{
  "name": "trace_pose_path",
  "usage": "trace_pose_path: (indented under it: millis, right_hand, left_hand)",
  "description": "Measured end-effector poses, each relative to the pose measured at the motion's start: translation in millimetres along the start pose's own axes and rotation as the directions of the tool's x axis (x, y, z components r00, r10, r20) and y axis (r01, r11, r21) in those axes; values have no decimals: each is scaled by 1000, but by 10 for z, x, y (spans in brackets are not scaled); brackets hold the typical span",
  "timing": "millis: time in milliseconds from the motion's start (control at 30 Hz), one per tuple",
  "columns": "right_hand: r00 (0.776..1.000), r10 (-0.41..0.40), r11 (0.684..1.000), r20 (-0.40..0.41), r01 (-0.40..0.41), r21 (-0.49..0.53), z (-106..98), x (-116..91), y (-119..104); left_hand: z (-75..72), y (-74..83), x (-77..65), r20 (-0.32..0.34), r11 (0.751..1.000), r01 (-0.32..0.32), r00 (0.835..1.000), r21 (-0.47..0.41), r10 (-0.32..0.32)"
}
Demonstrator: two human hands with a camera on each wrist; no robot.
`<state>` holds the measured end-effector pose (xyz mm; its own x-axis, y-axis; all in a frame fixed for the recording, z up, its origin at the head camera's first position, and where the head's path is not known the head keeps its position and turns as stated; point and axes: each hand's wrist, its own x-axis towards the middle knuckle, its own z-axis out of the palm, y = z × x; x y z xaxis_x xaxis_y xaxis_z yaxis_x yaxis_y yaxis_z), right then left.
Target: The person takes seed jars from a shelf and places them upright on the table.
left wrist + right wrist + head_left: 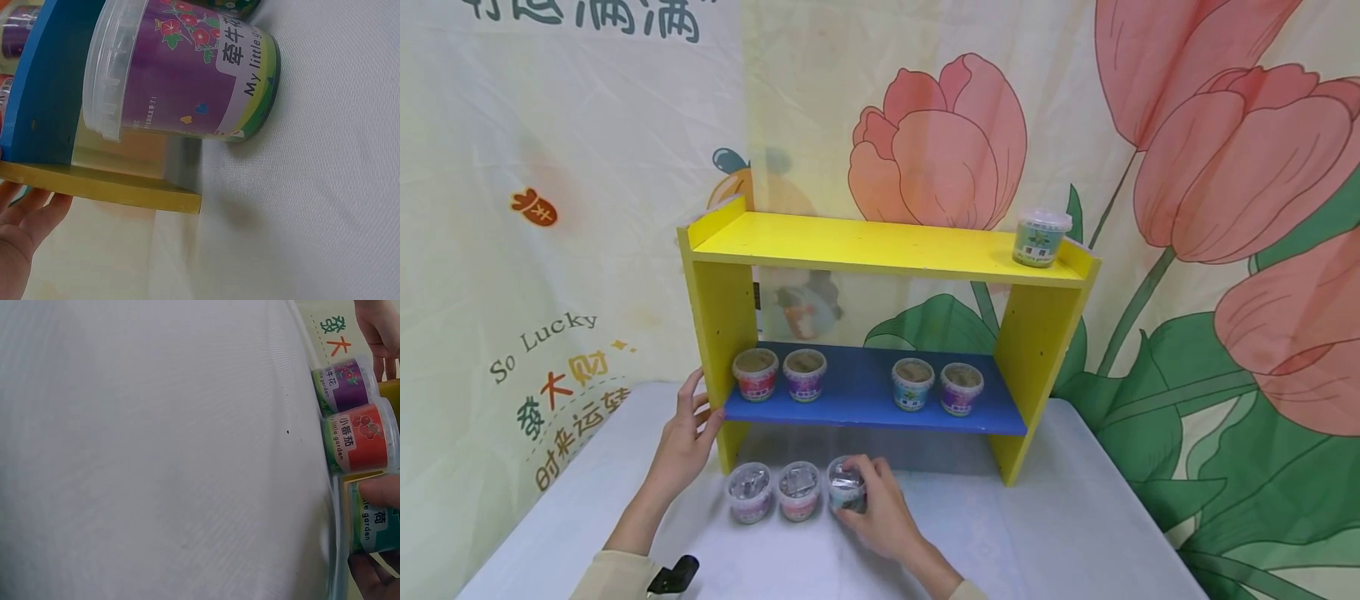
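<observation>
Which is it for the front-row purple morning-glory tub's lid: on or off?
On: the left-wrist view shows a clear lid capping the purple morning-glory tub.

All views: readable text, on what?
"So Lucky": pale floral backdrop
"發大财": backdrop
"时来运转": backdrop
"…运满满": backdrop
"牵牛花": purple-labelled plastic cup
"My little g…": same
"小番茄": red-labelled plastic cup
"little garden": same
"荷": teal-labelled plastic cup
"garden": same
Shelved plastic cups, red emblem, fine print: blurred

A cream, faintly creased fabric backdrop (pixel 647 125) hangs behind a table (pixel 1022 533) spread with white woven cloth. Large pink tulips (pixel 1247 183) and broad green leaves (pixel 1202 348) fill the backdrop's right side; at left, curved dark "So Lucky" lettering (pixel 542 343) tops multicoloured Chinese characters (pixel 555 389). The light is soft.
</observation>
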<state>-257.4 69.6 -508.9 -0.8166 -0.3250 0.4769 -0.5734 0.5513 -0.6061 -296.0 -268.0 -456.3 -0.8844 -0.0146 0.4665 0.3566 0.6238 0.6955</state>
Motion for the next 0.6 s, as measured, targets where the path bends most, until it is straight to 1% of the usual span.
trace_pose_path:
  millis: [233, 600]
  right_hand:
    - [998, 54, 997, 36, -52, -54, 59, 0, 51]
    - [995, 84, 995, 62, -80, -60, 86, -22, 60]
  left_hand:
    - [-1, 6, -2, -3, 1000, 0, 1000, -1, 0]
    - [8, -3, 3, 1, 1000, 7, 1000, 1, -7]
